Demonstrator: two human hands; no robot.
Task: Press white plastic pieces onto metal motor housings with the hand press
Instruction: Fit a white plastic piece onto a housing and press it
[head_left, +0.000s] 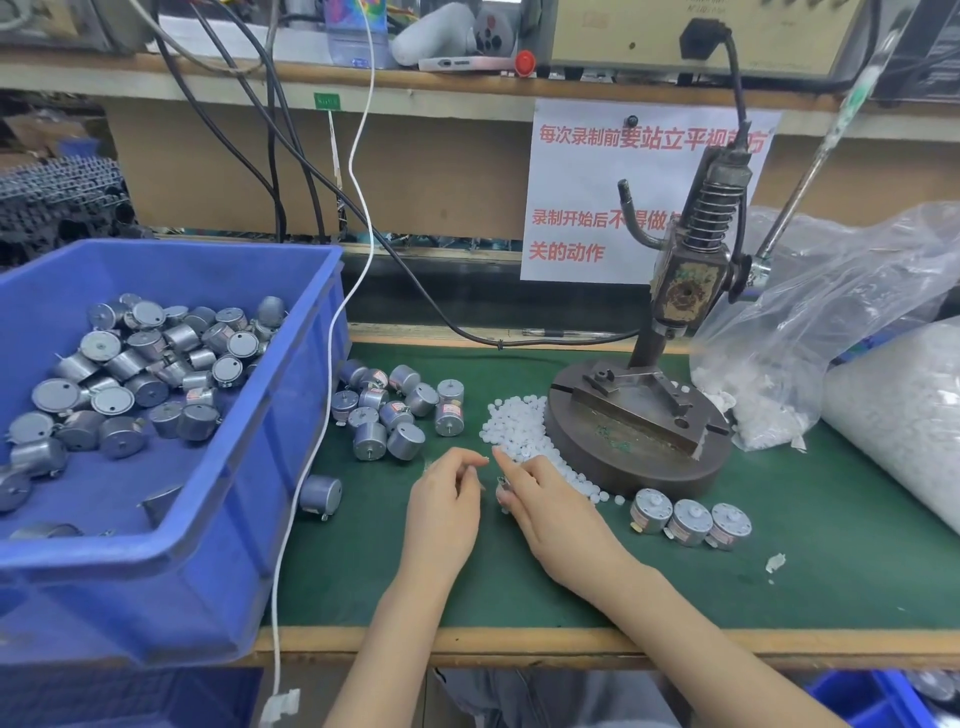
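My left hand (444, 501) and right hand (545, 506) meet over the green mat (805, 571), just in front of a heap of small white plastic pieces (511, 423). The left fingers are curled and pinch a small white piece at their tips. The right hand is curled over a metal motor housing, of which only a bit of metal shows beside the thumb. The hand press (675, 291) stands behind on a round base (623, 457), its lever (810, 176) raised. Three motor housings (691, 519) with white pieces on them lie in front of the base.
A blue bin (291, 415) with several motor housings (145, 374) fills the left. More loose housings (389, 410) lie on the mat beside it. Clear bags of white pieces (893, 405) sit at the right. A white cable (332, 332) and black cables hang down at the back.
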